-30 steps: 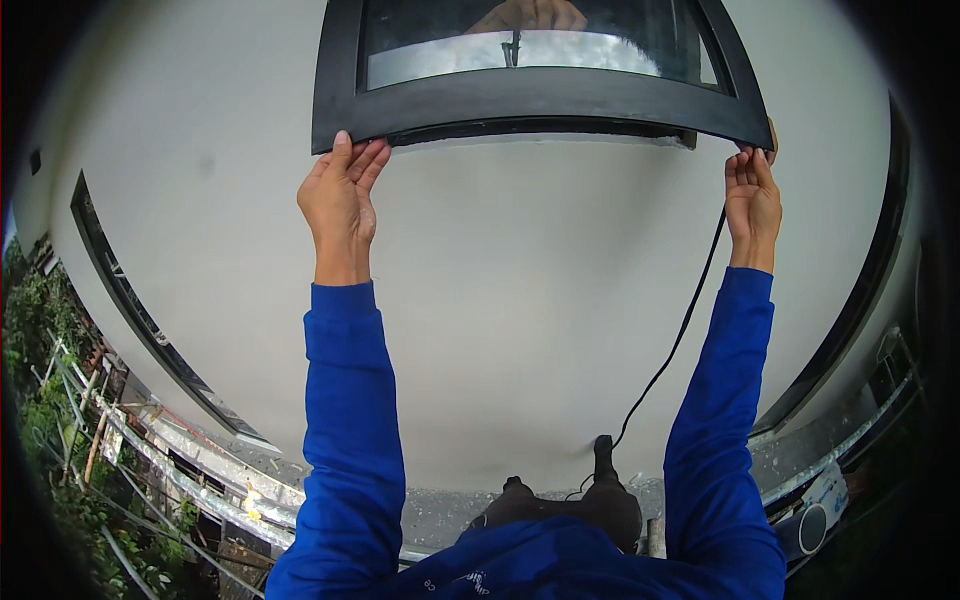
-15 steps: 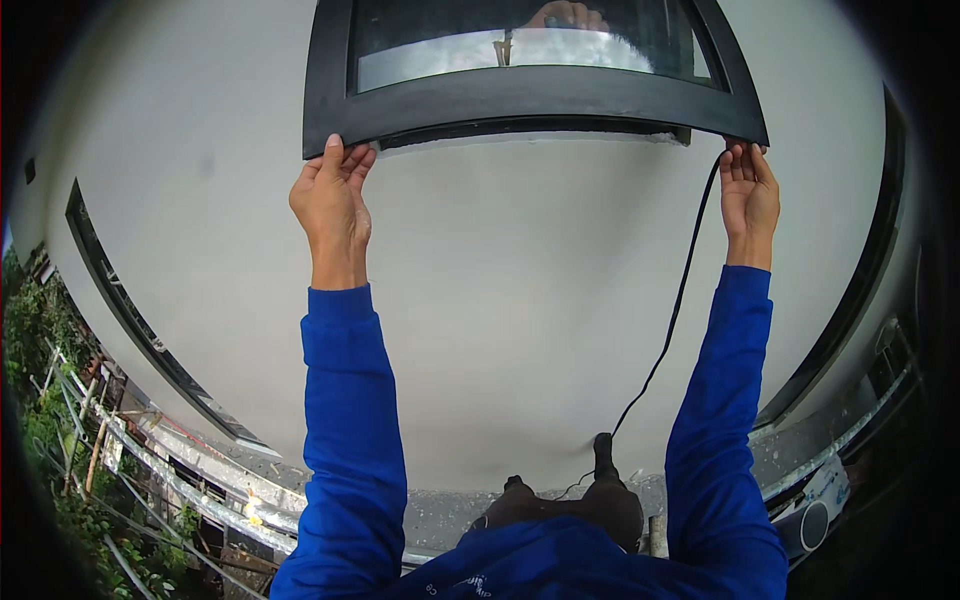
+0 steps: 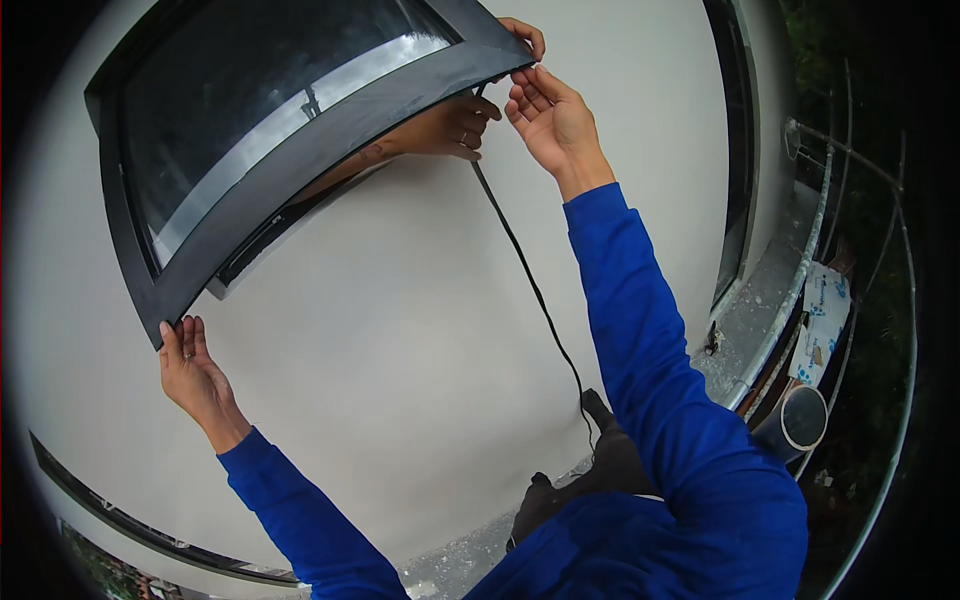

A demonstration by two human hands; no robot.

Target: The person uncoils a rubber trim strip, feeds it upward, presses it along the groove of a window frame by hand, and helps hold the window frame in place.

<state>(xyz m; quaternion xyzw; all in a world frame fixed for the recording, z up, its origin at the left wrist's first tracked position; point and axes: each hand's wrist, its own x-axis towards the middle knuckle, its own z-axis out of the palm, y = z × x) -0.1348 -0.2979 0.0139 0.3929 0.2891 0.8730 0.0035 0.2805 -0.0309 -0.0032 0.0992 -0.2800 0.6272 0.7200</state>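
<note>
A dark grey framed window sash (image 3: pixel 290 170) with reflecting glass is tilted outward from the pale wall. My left hand (image 3: pixel 200 378) is closed on its lower left corner, thumb on the outer face and fingers below. At the lower right corner, my right hand (image 3: pixel 558 125) pinches the edge between thumb and curled fingers. Another person's hand (image 3: pixel 440 128), wearing a ring, reaches out under the sash from the opening, beside a black cable (image 3: pixel 525 268). A further hand (image 3: pixel 525 36) of another person grips the right side of the frame, just above my right hand.
The cable hangs down the pale wall (image 3: pixel 400 330) to my shoes (image 3: pixel 595 405) on a speckled ledge (image 3: pixel 460 550). Metal scaffold rails (image 3: pixel 825 210) run along the right. A grey pipe (image 3: pixel 800 418) and a printed sheet (image 3: pixel 823 310) lie beside them. Another dark window frame (image 3: pixel 735 150) stands at right.
The view has turned, so the sash now sits at upper left and slants. Another person's forearm and hand have come out beneath it, and another hand shows at its right side.
</note>
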